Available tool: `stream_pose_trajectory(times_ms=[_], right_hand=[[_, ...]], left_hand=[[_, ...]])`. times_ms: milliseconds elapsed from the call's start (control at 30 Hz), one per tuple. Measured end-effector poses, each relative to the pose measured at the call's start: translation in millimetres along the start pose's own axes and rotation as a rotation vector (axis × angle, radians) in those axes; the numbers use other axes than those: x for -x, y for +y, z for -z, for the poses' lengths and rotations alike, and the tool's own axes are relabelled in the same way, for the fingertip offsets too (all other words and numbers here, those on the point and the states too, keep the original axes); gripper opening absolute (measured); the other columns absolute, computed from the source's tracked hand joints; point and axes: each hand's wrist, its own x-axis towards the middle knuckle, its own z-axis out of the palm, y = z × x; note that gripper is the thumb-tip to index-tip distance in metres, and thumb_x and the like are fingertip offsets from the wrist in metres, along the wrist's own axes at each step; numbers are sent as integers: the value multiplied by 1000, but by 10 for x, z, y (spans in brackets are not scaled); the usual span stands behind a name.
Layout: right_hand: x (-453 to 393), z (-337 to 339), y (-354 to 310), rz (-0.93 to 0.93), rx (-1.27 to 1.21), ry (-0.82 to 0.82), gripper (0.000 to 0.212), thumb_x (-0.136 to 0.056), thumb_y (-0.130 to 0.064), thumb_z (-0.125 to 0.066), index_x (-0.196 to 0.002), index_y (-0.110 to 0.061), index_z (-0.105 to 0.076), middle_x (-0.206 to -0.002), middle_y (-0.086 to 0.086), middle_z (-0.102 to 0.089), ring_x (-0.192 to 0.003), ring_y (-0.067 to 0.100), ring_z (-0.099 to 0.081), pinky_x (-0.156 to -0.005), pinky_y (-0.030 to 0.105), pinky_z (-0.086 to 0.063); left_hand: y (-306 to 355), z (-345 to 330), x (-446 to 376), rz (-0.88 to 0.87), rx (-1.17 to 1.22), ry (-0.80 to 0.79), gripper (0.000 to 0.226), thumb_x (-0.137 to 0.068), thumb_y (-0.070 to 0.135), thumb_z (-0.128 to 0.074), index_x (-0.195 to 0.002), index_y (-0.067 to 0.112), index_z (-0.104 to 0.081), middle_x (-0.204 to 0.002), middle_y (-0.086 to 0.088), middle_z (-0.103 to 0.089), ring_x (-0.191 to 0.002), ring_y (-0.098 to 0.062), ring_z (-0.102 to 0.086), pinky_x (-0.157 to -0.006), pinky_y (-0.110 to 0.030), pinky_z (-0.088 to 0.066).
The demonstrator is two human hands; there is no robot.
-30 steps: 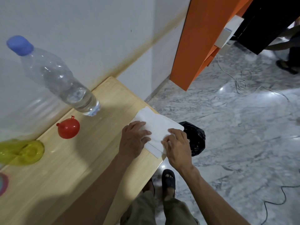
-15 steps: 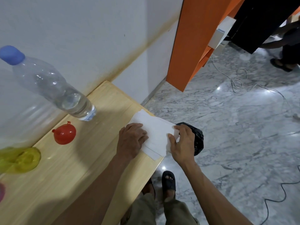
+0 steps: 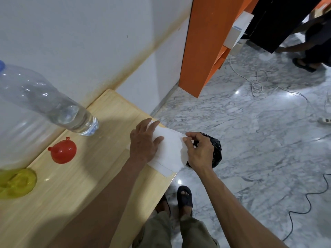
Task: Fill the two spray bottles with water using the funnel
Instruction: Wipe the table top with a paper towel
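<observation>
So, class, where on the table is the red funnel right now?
In the head view the red funnel sits on the wooden table toward its left, between the clear water bottle behind it and the yellow funnel, well left of both hands.

Perhaps an office: marble floor, orange cabinet, loose cables.

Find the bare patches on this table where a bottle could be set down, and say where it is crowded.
Free: the wood between the red funnel and the left hand, and the near strip of table beside the left forearm. Crowded: the far end, where both hands, the right hand included, hold the white paper, and the wall side by the water bottle.
</observation>
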Motion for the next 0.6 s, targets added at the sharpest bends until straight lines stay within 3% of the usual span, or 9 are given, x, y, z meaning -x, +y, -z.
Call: stream_pose_trajectory(times_ms=[67,133,233,333,467,600], right_hand=[[36,50,-56,8,-53,-34,14,-92,-19,-72,-105,-24,-74,-95,-10,-71,-95,4,-61,-79,8,-41],[59,101,-98,24,-111,-64,14,-92,-16,-72,-101,-27,-73,-94,-8,-72,-92,1,-62,-77,4,-41],[38,119,-107,25,-104,-73,16,-92,-15,-72,-101,-29,-72,-93,-8,-70,-90,-3,-62,-79,9,-44],[-49,83,-96,18,-39,-54,17,-96,-16,-67,-111,-23,-72,-101,-7,-69,-96,3,-63,-90,24,-50],[-121,53,-125,48,8,-61,20,-97,-16,-64,-115,-21,-71,-101,-4,-70,-97,13,-65,-93,34,-53],[-104,80,-43,99,250,-187,33,-90,-28,-74,-121,-17,-69,-117,-1,-67,-117,21,-52,-98,39,-47]], left_hand=[[62,3,-46,-50,-26,-47,53,-96,41,-59,-146,32,-45,-155,3,-39,-146,-19,-28,-114,-57,-26],[129,17,-99,-64,-44,-139,50,-100,41,-51,-148,37,-40,-157,9,-35,-149,-14,-19,-117,-61,-16],[191,42,-200,-67,-64,-260,44,-104,39,-43,-147,38,-39,-158,15,-33,-151,-11,-11,-118,-65,-5],[251,86,-291,-55,-79,-348,32,-104,38,-42,-135,33,-51,-153,15,-38,-150,-11,-12,-116,-67,1],[285,102,-292,-111,-55,-277,14,-101,34,-52,-106,25,-61,-135,12,-54,-143,-8,-26,-116,-66,1],[227,113,-269,-106,13,-180,13,-95,30,-61,-94,20,-67,-124,11,-62,-136,-8,-38,-118,-62,-3]])
